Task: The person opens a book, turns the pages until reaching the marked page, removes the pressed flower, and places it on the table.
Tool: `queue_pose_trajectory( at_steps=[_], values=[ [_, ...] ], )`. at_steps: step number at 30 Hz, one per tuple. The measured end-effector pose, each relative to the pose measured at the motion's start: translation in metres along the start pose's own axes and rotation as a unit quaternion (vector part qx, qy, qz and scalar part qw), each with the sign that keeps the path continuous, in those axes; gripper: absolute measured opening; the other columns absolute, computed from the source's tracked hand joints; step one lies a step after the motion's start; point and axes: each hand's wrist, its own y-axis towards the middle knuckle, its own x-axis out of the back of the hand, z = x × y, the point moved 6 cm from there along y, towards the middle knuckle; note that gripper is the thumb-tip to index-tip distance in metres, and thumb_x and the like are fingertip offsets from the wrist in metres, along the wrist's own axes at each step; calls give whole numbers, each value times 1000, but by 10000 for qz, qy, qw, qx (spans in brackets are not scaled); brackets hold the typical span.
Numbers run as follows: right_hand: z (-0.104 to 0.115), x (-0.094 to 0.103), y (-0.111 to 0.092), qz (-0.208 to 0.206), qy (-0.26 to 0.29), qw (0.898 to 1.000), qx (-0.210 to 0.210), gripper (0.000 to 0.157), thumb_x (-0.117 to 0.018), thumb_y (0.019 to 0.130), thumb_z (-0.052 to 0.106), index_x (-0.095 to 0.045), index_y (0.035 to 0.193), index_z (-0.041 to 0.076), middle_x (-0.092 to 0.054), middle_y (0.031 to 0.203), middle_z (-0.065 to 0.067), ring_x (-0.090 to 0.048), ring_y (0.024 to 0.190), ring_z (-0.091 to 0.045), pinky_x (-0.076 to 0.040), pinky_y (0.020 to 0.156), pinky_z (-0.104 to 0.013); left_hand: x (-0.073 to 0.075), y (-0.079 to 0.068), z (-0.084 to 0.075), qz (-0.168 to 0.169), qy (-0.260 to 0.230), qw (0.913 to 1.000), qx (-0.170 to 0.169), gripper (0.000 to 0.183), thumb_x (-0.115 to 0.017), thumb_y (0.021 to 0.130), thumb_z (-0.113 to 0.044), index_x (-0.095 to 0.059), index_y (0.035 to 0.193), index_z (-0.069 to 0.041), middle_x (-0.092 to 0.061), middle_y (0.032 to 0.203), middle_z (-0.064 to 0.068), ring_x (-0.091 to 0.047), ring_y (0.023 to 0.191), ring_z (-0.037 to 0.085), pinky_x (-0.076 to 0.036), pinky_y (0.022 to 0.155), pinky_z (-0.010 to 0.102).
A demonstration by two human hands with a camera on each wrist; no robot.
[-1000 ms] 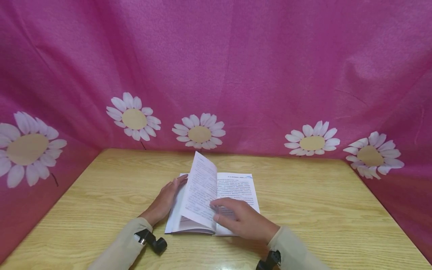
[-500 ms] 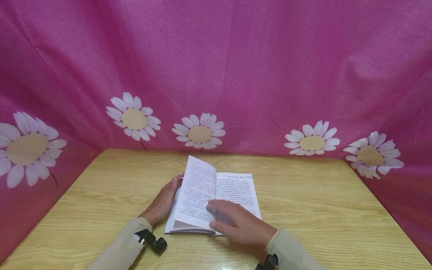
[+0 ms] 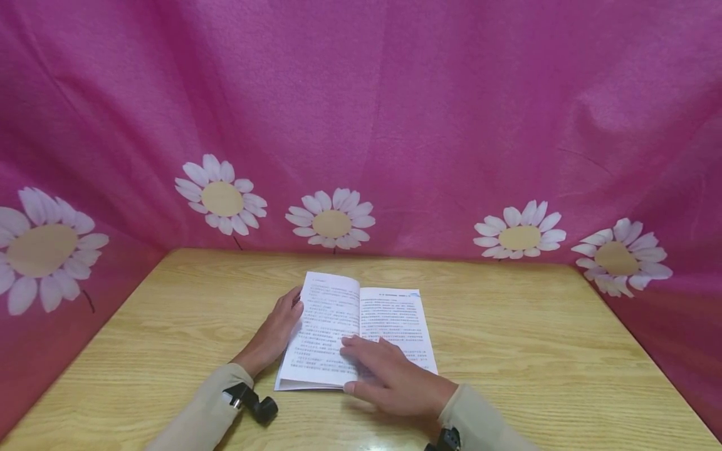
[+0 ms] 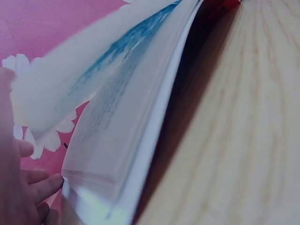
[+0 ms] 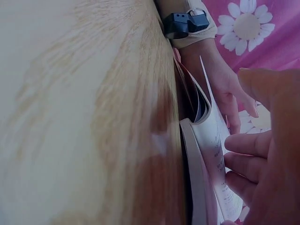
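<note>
An open book with printed pages lies at the middle of the table. A left-hand page stands slightly raised over the pages beneath it; the left wrist view shows the gap under this page. My left hand is at the book's left edge, its fingertips touching the edge and its thumb apart from the fingers. My right hand lies over the lower middle of the book, fingers extended. Seen from the right wrist, its fingers touch the printed page with the thumb spread away.
The wooden table extends on both sides of the book. A pink cloth printed with white daisies hangs behind and at the sides. Each sleeve carries a black wrist camera, the left one near the table's front.
The upright page has swung left and down onto the left side of the book. My right hand has shifted slightly left with it, while the left hand has stayed at the left edge.
</note>
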Motion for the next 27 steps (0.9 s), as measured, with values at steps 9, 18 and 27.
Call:
queue_pose_trajectory(
  at_steps=[9,18,27],
  values=[
    [1,-4,0,75,-253,9996,-43,62,-42,98,56,-45,143,13,-29,156,0,-22,145,-19,-11,113,-60,-1,-1,-1,-67,816,9945,-649,81,-61,89,-53,-20,154,-27,-13,159,8,-21,144,34,-20,111,62],
    [2,-5,0,30,-450,9990,37,60,-43,98,54,-44,143,14,-29,157,-2,-23,145,-22,-13,112,-62,-4,-3,-5,144,1127,9859,-1230,76,-71,77,-60,-44,144,-37,-2,162,1,-18,145,31,-23,108,65],
    [2,-7,0,87,-520,9986,14,61,-41,98,55,-44,144,14,-28,157,0,-21,145,-20,-13,112,-61,-5,-6,-8,300,1523,9779,-1397,71,-68,78,-64,-51,140,-34,-9,162,-4,-11,147,32,-12,109,68]
  ],
)
